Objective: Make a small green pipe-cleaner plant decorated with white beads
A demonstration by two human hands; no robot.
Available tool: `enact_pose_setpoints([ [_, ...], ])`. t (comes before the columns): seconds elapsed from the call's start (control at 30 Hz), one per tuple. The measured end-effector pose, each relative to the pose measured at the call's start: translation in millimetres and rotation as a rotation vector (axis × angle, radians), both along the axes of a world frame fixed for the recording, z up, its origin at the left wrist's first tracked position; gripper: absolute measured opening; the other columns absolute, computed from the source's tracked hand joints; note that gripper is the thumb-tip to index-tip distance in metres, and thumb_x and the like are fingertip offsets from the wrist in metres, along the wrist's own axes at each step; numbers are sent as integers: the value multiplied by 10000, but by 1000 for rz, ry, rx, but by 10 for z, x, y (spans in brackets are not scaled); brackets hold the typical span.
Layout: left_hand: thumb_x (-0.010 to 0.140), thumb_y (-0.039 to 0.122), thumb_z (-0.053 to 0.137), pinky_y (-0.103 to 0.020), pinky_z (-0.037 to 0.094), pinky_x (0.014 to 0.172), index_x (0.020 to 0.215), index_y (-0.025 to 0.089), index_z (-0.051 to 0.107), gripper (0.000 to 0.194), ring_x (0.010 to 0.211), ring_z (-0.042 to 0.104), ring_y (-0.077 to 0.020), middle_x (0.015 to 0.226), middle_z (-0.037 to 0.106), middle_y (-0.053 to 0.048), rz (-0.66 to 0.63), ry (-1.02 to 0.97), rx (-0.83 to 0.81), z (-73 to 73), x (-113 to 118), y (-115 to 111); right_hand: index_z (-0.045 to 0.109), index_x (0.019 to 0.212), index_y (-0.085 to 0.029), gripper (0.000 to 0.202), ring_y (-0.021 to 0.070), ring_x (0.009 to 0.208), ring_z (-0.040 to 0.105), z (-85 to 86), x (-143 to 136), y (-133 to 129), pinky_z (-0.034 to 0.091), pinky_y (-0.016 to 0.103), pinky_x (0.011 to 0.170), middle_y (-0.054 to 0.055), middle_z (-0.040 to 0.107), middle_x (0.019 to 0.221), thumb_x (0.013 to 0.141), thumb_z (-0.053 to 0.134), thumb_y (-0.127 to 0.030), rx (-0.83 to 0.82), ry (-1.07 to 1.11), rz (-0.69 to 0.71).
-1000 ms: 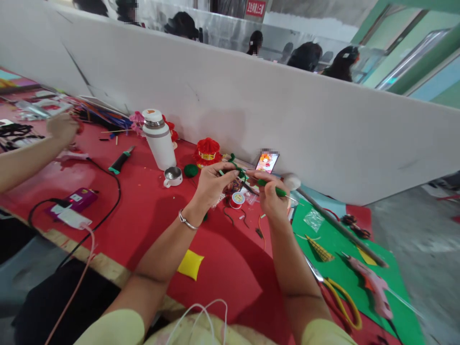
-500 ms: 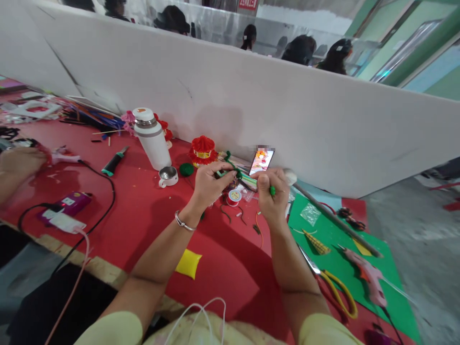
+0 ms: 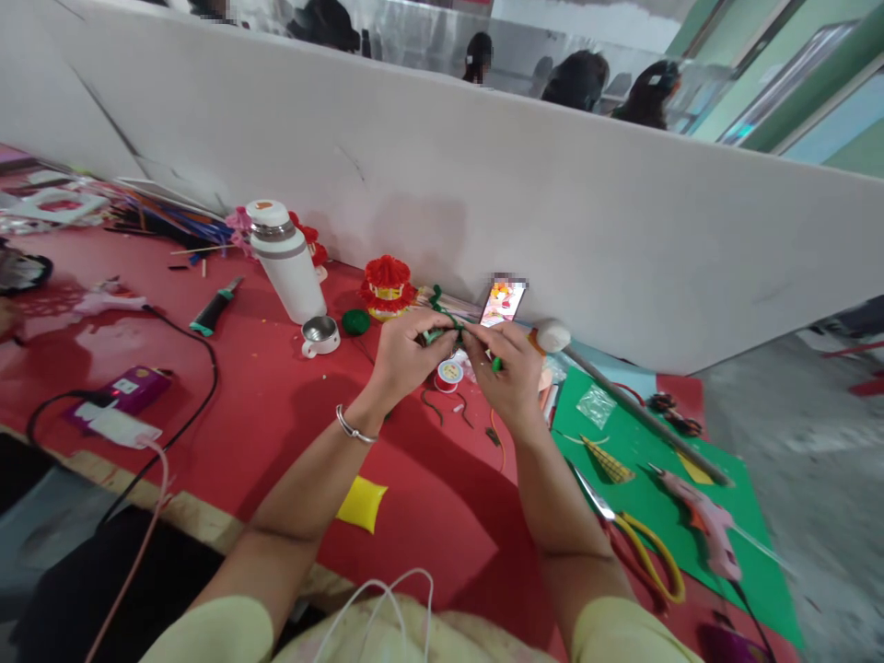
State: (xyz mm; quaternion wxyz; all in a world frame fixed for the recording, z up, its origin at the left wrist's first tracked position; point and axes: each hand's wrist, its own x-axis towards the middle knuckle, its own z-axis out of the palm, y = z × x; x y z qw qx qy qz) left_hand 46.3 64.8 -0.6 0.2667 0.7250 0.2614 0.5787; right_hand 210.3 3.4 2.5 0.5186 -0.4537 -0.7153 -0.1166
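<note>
Over the red table (image 3: 414, 552), my left hand (image 3: 412, 354) pinches a thin fuzzy green strand (image 3: 437, 299), whose curled end sticks up above the fingers. My right hand (image 3: 507, 364) meets it from the right, its fingertips closed on the same strand. A bit of bright green shows between the fingers of my right hand. Just below the fingertips lies a spool of red thread (image 3: 449, 375), with short dark green scraps near it. Behind the hands leans a lit phone (image 3: 502, 302).
Left of the hands are a white bottle (image 3: 288, 267), metal cup (image 3: 321, 336), green ball (image 3: 355, 321) and red ornament (image 3: 388, 285). Scissors (image 3: 645, 543) and a pink glue gun (image 3: 701, 520) lie right. A co-worker's hand (image 3: 8, 318) shows at far left.
My right hand has moved left, and its fingertips now meet those of my left hand at the green strand. The co-worker's hand has drawn back to the left edge.
</note>
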Motion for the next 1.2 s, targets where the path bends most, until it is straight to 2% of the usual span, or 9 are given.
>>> enact_pose_setpoints([
  [0.3, 843, 209, 714, -280, 545, 774, 896, 198, 770, 78, 804, 703, -158, 865, 773, -36, -43, 10, 31, -39, 12, 41, 735, 1132, -240, 208, 174, 776, 665, 3, -10, -5, 547, 320, 690, 60, 714, 872, 991, 583, -224, -42, -39, -25],
  [0.5, 852, 188, 661, -254, 487, 691, 784, 191, 735, 99, 711, 637, -135, 758, 715, -15, -50, 82, 15, -9, 4, 18, 710, 1054, -232, 157, 179, 796, 655, -25, -12, 6, 542, 323, 711, 53, 697, 886, 973, 582, -191, -36, -40, -28],
  [0.7, 808, 220, 672, -241, 426, 614, 727, 184, 706, 95, 639, 564, -121, 685, 663, 3, -50, 94, -132, 73, -35, -21, 690, 969, -233, 108, 184, 794, 641, 18, -39, -10, 528, 333, 720, 47, 696, 868, 975, 583, -220, -69, 15, -25],
  [0.9, 803, 267, 692, -234, 407, 571, 755, 171, 730, 114, 604, 553, -113, 684, 678, 3, -115, 50, -275, 57, -55, 22, 718, 903, -218, 139, 167, 752, 639, 79, -61, -38, 516, 317, 691, 35, 698, 831, 973, 606, -258, -157, 151, 19],
  [1.03, 813, 245, 682, -240, 435, 625, 775, 177, 739, 96, 658, 590, -125, 720, 697, -6, -98, 60, -193, 52, -54, 27, 759, 976, -216, 134, 151, 726, 636, 75, -59, -29, 506, 299, 669, 27, 711, 830, 962, 632, -257, -176, 193, 59],
  [1.2, 826, 211, 665, -253, 441, 655, 754, 184, 722, 96, 682, 593, -135, 723, 684, -15, -56, 110, -65, 37, -42, 15, 761, 1018, -216, 151, 140, 694, 610, 40, -24, -11, 483, 286, 643, 25, 684, 807, 957, 623, -219, -146, 102, 62],
])
